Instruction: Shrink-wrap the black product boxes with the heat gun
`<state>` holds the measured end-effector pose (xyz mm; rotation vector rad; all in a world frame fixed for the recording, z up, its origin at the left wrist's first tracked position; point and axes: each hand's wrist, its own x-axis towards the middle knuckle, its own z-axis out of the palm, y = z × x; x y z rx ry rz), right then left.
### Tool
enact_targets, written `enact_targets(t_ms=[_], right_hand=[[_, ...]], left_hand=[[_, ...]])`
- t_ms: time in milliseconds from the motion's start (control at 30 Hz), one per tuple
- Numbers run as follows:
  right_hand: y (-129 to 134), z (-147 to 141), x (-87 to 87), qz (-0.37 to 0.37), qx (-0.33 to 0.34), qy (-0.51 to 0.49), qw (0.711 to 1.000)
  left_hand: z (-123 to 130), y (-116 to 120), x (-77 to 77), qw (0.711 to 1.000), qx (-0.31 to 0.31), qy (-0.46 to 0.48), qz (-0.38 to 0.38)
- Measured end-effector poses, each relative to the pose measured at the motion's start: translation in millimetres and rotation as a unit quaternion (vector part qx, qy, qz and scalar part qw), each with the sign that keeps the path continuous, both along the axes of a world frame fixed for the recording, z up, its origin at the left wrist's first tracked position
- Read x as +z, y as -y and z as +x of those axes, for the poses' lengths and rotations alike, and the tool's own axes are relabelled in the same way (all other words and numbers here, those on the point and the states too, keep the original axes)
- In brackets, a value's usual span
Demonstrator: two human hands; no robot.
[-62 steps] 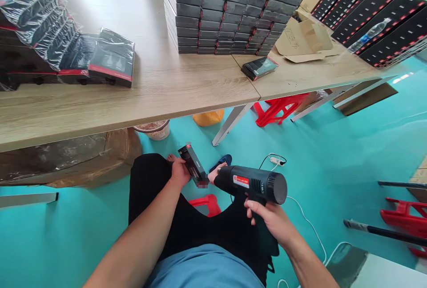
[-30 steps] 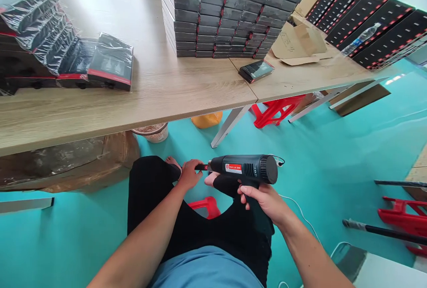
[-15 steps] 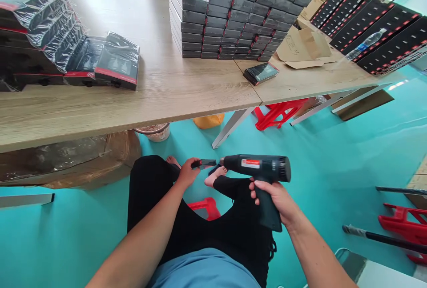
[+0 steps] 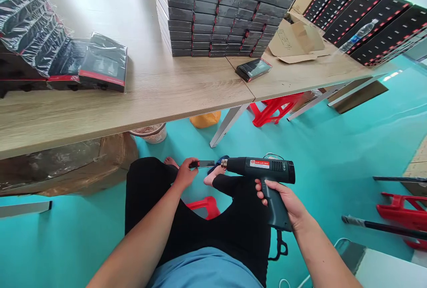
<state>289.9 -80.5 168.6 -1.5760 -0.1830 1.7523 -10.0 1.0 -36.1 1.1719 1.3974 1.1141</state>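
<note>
Above my lap, my left hand [image 4: 187, 172] grips one end of a small dark box [image 4: 204, 163], seen nearly edge-on. My right hand [image 4: 282, 199] is wrapped around the handle of a dark green heat gun [image 4: 267, 169]. The gun's metal nozzle points left at the box's free end, with a small gap between them. On the table [image 4: 147, 97], a single black box [image 4: 253, 69] lies near the front edge, in front of a tall stack of dark boxes [image 4: 207, 21]. Boxes in loose clear film [image 4: 103, 63] are piled at the left.
Flattened cardboard [image 4: 290, 41] and a plastic bottle [image 4: 358, 35] near black cartons [image 4: 390, 30] are at the right. Under the table stand a large carton [image 4: 110, 159], a bin [image 4: 155, 135] and a red stool [image 4: 275, 109]. A cord hangs from the gun.
The heat gun in my right hand has moved slightly right, away from the small box, and turned a little. The table and its boxes have shifted left in view.
</note>
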Motion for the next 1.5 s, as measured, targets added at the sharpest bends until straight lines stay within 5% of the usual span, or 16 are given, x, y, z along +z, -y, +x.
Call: enact_targets(t_ms=[367, 533, 733, 933, 1133, 1300, 1500], right_hand=[[-24.7, -15.4, 5.0, 0.020, 0.116, 0.051, 0.992], [-35.4, -48.1, 21.5, 0.089, 0.269, 0.094, 0.954], [-41.7, -61.2, 33.3, 0.120, 0.324, 0.144, 0.927], [-38.1, -47.2, 17.8, 0.088, 0.230, 0.214, 0.945], [-24.1, -48.8, 14.4, 0.111, 0.236, 0.105, 0.960], [-27.4, -44.9, 7.9, 0.101, 0.193, 0.226, 0.949], [-19.7, -41.8, 11.8, 0.119, 0.190, 0.103, 0.969]], left_hand=[[-2.1, 1.1, -0.5, 0.983, -0.068, -0.149, 0.086], [-2.5, 2.4, -2.4, 0.977, -0.083, -0.182, 0.075], [-7.1, 1.1, -8.4, 0.982, -0.065, -0.164, 0.070], [-6.7, -1.5, -12.6, 0.997, -0.003, -0.078, 0.020], [-2.4, -6.4, -6.7, 0.999, 0.033, -0.009, -0.039], [-1.7, -5.4, 8.0, 0.990, 0.047, 0.101, -0.089], [-4.2, -4.2, 12.7, 0.964, 0.089, 0.206, -0.142]])
